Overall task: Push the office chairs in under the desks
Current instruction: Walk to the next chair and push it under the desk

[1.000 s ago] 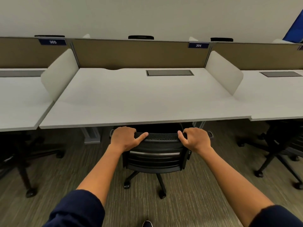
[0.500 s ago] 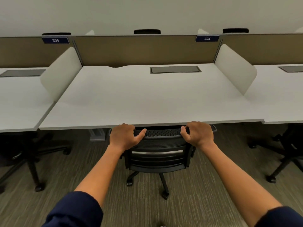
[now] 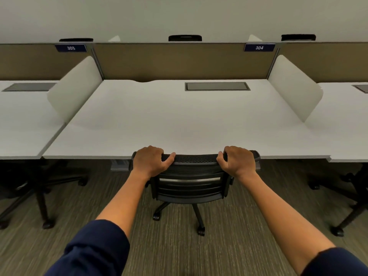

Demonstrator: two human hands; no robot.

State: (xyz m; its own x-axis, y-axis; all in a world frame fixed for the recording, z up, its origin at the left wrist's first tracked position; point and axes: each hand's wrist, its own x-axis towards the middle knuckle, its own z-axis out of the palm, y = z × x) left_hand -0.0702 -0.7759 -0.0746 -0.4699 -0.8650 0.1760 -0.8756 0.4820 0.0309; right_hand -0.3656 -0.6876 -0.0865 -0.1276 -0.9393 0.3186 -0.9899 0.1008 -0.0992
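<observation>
A black mesh-backed office chair (image 3: 190,184) stands right in front of me, its backrest top level with the front edge of the white desk (image 3: 179,120). The seat is hidden under the desk; only the backrest, the stem and a few castors show. My left hand (image 3: 150,160) grips the left end of the backrest's top rail. My right hand (image 3: 237,160) grips the right end. Both arms are stretched out straight.
White side screens (image 3: 75,90) (image 3: 294,88) separate this desk from its neighbours. Another black chair's base (image 3: 39,192) sits under the left desk, and one more chair base (image 3: 350,200) under the right desk. A brown partition (image 3: 183,60) runs along the back. Striped carpet covers the floor.
The chair has rolled forward under the desk with both hands on it; its backrest top now meets the desk's front edge, and I have stepped closer.
</observation>
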